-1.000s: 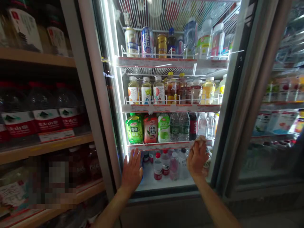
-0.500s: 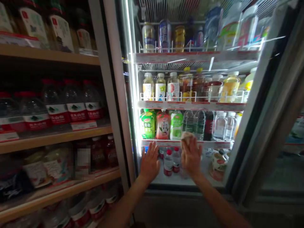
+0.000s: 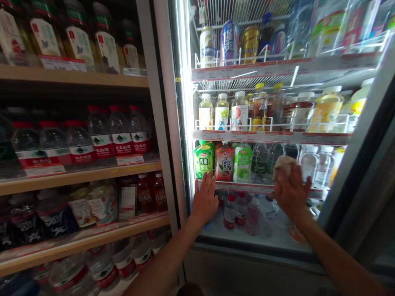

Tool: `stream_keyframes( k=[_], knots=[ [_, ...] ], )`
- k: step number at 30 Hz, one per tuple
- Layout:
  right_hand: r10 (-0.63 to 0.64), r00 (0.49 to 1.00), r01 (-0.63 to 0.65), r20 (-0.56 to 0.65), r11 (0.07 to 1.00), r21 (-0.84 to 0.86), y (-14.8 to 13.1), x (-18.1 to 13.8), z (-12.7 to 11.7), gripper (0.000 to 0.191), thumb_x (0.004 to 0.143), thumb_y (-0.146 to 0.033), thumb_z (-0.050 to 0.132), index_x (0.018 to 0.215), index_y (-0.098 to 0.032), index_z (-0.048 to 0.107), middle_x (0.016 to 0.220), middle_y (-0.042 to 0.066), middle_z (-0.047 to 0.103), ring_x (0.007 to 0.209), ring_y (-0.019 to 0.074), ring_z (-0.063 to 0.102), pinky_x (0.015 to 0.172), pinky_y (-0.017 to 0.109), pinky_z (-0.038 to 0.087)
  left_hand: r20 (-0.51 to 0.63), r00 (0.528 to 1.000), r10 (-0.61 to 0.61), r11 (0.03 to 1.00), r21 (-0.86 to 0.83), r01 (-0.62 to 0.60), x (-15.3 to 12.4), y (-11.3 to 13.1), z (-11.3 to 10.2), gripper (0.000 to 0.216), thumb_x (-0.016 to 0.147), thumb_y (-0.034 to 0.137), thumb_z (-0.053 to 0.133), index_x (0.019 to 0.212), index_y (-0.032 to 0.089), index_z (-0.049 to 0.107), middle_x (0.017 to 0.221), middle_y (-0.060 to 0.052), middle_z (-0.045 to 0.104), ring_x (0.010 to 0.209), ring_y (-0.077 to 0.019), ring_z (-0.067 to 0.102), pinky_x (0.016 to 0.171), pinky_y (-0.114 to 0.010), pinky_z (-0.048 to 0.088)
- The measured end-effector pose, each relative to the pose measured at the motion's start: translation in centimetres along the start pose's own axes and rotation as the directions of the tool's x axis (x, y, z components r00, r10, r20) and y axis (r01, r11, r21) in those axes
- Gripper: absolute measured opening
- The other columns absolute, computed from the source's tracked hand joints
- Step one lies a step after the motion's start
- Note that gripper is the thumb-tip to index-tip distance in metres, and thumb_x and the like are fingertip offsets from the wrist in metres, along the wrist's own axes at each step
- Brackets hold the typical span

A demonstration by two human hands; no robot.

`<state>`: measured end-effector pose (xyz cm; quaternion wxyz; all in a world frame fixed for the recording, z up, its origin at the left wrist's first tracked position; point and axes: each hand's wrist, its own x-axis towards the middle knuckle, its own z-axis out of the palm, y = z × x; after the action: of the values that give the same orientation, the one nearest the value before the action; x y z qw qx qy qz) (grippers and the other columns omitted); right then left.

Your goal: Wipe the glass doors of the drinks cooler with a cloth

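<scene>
My left hand (image 3: 205, 200) is spread with fingers up, seemingly flat on the glass door (image 3: 262, 216) of a lit drinks fridge, below the green tea bottle (image 3: 203, 161). A pale, crumpled cloth (image 3: 284, 164) sits under the fingertips of my right hand (image 3: 291, 192), which presses it to the glass. That hand and cloth cover part of the clear bottles behind. Between the two hands, a red-labelled bottle (image 3: 224, 163) and a light green bottle (image 3: 242, 163) stand on the shelf inside. My right palm is hidden from view.
On the left, wooden shelves (image 3: 92, 177) carry red-capped water bottles (image 3: 80, 144) and other drinks. A metal door frame (image 3: 163, 123) divides them from the fridge. Cans (image 3: 228, 43) and more bottles fill the upper fridge shelves. The dark right-hand door frame (image 3: 359, 164) borders the glass.
My right hand has moved the cloth rightward and slightly up across the glass. My left hand stays near the lower left shelf edge. The whole view has shifted left, showing more of the wooden shelves.
</scene>
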<state>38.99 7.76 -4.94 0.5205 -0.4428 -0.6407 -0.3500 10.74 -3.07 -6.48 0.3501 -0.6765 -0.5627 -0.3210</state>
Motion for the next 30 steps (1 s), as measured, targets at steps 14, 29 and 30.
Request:
stream_keyframes(
  k=[14, 29, 30],
  knots=[
    [0.408, 0.857, -0.439, -0.313, 0.898, -0.03, 2.6, 4.7, -1.3, 0.048, 0.088, -0.028, 0.035, 0.133, -0.014, 0.045, 0.144, 0.022, 0.032, 0.13, 0.0344, 0.035, 0.094, 0.056, 0.035, -0.258, 0.965, 0.036, 0.998, -0.031, -0.046, 5.2, -0.8, 0.5, 0.075, 0.083, 0.02, 0.049, 0.146, 0.017, 0.008, 0.149, -0.015, 0.025, 0.139, -0.0252, 0.017, 0.112, -0.05, 0.018],
    [-0.135, 0.985, 0.132, -0.107, 0.991, -0.031, -0.1, 5.8, -1.2, 0.045, 0.086, -0.023, 0.042, 0.131, -0.029, 0.047, 0.148, 0.007, 0.033, 0.136, 0.0256, 0.028, 0.106, 0.05, 0.024, -0.291, 0.953, 0.083, 0.996, -0.015, -0.091, 4.9, -1.2, 1.0, 0.074, 0.084, 0.022, 0.047, 0.145, 0.016, 0.005, 0.152, -0.012, 0.014, 0.141, -0.0245, 0.01, 0.113, -0.048, 0.016],
    [-0.224, 0.972, 0.224, -0.067, 0.975, -0.014, -0.3, 5.9, -1.2, 0.045, 0.086, -0.022, 0.043, 0.13, -0.031, 0.048, 0.147, 0.005, 0.034, 0.136, 0.0243, 0.028, 0.108, 0.049, 0.021, -0.289, 0.953, 0.087, 0.995, -0.014, -0.095, 4.9, -1.2, 1.0, 0.074, 0.084, 0.022, 0.047, 0.145, 0.016, 0.005, 0.152, -0.012, 0.014, 0.141, -0.0245, 0.011, 0.113, -0.047, 0.016]
  ],
)
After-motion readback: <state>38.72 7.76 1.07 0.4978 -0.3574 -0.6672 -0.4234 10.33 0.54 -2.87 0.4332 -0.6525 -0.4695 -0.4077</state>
